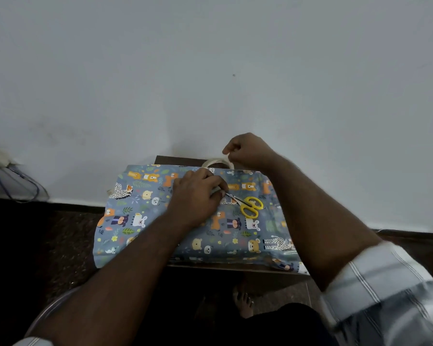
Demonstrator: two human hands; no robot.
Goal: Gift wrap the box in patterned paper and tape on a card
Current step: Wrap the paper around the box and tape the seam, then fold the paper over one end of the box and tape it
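Observation:
Blue patterned wrapping paper with cartoon animals lies over a small dark table and covers what is under it; the box is hidden. My left hand rests on the paper near its middle, fingers curled, pinching something pale at the fingertips. Yellow-handled scissors lie on the paper just right of that hand. A roll of clear tape stands at the paper's far edge. My right hand hovers over the roll, fingers curled, pinching the tape's end.
A pale wall rises right behind the table. A socket box with blue cables sits low on the wall at far left. Dark floor surrounds the table, and a bare foot shows beneath its front edge.

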